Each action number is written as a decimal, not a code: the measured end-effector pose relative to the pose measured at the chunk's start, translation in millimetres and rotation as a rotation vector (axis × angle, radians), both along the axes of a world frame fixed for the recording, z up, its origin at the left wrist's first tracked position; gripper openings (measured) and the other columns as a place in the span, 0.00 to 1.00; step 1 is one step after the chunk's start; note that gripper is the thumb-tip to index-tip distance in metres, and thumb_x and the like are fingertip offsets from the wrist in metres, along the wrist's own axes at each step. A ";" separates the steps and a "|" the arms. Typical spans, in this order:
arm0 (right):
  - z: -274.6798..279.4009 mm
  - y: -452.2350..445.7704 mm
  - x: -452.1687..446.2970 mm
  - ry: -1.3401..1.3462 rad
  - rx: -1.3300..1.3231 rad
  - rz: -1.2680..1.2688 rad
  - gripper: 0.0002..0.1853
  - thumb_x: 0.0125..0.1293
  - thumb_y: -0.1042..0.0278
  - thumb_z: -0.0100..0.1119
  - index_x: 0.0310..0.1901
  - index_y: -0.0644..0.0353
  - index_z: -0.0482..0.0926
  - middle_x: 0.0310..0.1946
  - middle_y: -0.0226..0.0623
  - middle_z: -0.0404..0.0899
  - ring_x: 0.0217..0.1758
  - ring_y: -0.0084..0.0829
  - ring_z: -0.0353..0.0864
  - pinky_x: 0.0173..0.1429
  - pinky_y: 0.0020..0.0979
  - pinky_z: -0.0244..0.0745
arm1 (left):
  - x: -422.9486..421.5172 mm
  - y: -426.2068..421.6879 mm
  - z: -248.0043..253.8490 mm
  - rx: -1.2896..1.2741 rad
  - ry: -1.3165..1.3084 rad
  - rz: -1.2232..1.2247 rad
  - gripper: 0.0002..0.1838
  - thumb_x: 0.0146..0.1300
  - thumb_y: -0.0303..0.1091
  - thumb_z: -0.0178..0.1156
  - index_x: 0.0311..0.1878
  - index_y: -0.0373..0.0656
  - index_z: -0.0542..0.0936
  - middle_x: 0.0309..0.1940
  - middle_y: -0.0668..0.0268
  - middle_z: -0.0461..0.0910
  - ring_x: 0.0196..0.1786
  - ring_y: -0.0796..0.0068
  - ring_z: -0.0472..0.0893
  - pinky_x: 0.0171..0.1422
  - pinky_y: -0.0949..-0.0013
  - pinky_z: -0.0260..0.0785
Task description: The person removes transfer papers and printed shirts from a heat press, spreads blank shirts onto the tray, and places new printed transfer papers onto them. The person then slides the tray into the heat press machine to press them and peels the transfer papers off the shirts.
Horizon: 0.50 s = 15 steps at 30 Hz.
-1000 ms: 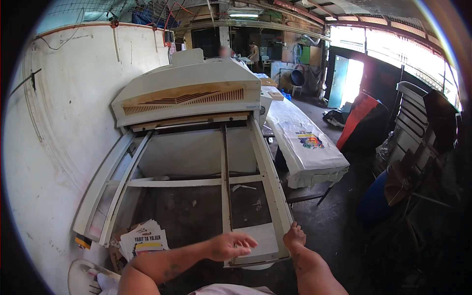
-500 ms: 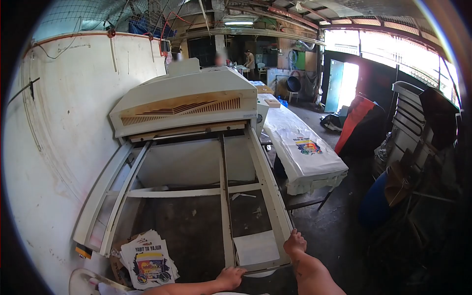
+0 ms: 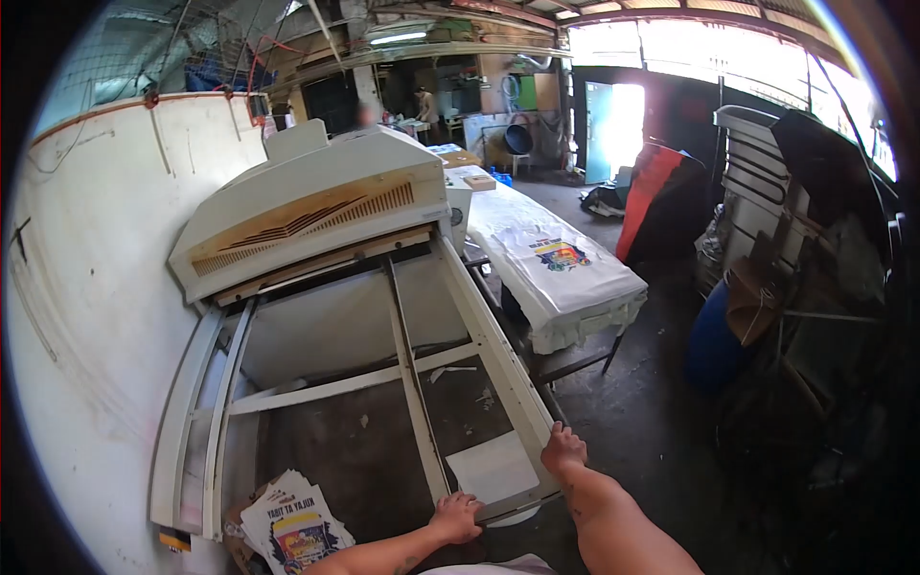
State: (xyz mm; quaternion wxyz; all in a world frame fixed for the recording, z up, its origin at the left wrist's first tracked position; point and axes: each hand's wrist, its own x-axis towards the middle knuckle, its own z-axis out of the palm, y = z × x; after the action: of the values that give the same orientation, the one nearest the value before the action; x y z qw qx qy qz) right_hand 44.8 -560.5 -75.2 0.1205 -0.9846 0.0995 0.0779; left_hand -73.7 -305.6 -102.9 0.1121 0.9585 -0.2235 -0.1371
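A pale metal frame (image 3: 316, 388) with open bays extends toward me from a large vented machine (image 3: 311, 206). My left hand (image 3: 456, 518) rests on the frame's near edge, by the end of the middle bar, its fingers laid over the metal. At the frame's right rail, my right hand (image 3: 563, 448) is wrapped round the near corner. A white sheet (image 3: 494, 467) lies between the two hands, in the right bay. Printed sheets (image 3: 295, 525) are piled low at the left, below the frame.
A long table (image 3: 551, 254) on the right bears white cloth with a coloured print. Farther right are a blue drum (image 3: 714, 335), a red and black bundle (image 3: 652, 206) and stacked pale panels (image 3: 752, 182). A person (image 3: 426, 107) stands in the far background.
My left hand has come down from above the frame onto its near edge. My right hand has stayed on the right rail. The view has turned rightward and tilted.
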 end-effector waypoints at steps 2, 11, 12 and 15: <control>0.1 0.1 0.9 -0.016 -0.006 0.001 0.24 0.61 0.65 0.49 0.60 0.60 0.64 0.51 0.47 0.74 0.54 0.46 0.78 0.55 0.43 0.73 | 7.9 -0.7 -6.5 0.043 0.186 0.008 0.29 0.51 0.50 0.58 0.58 0.54 0.77 0.65 0.62 0.68 0.71 0.59 0.59 0.71 0.46 0.52; 0.6 -0.3 2.5 -0.017 0.009 -0.002 0.22 0.62 0.66 0.48 0.58 0.60 0.65 0.50 0.46 0.75 0.53 0.46 0.78 0.54 0.44 0.73 | 6.7 4.8 -24.0 -0.090 0.217 0.053 0.29 0.48 0.51 0.58 0.56 0.54 0.78 0.62 0.65 0.71 0.68 0.61 0.65 0.69 0.48 0.56; 1.9 0.1 1.8 -0.013 0.009 0.001 0.22 0.62 0.66 0.48 0.58 0.60 0.65 0.49 0.46 0.75 0.53 0.46 0.78 0.54 0.44 0.72 | 5.4 4.4 -20.2 -0.095 0.217 0.069 0.29 0.48 0.50 0.58 0.55 0.54 0.78 0.61 0.65 0.72 0.67 0.61 0.65 0.69 0.49 0.57; 4.8 0.3 1.2 -0.009 0.002 -0.003 0.22 0.62 0.67 0.48 0.58 0.60 0.65 0.49 0.45 0.75 0.53 0.46 0.78 0.54 0.43 0.72 | 4.1 2.7 -12.9 -0.079 0.192 0.074 0.28 0.47 0.50 0.59 0.55 0.53 0.79 0.60 0.65 0.73 0.66 0.61 0.66 0.69 0.50 0.58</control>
State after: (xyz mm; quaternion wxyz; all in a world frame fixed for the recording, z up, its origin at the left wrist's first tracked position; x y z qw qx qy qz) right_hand 46.0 -560.2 -70.4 0.1222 -0.9847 0.1002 0.0737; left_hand -69.6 -302.9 -115.8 0.1759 0.9434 -0.1814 -0.2149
